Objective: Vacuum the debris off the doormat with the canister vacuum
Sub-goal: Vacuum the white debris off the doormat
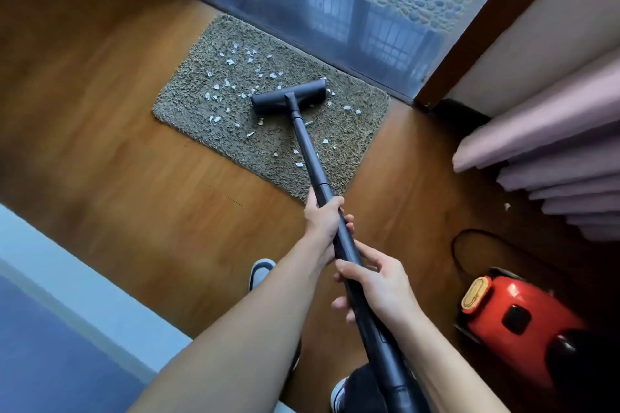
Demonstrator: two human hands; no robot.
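On wood floor (100, 111) by doorway, head view: we see doormat (201, 104) lying flat, white debris (230, 61) scattered mostly over its left and middle. Floor nozzle (288, 98) sits on mat, right of centre, scraps close around it. Left hand (323, 216) wrapped round wand (307, 147) nearer nozzle, right hand (379, 282) gripping same wand just behind it. Red canister vacuum (516, 315) on floor at right, near pink curtain (553, 144), well apart from mat.

Left hand (323, 220), right hand (379, 282), forearms (235, 329) bare; grey sneakers (260, 273), white toe caps; dark trouser leg (360, 386).
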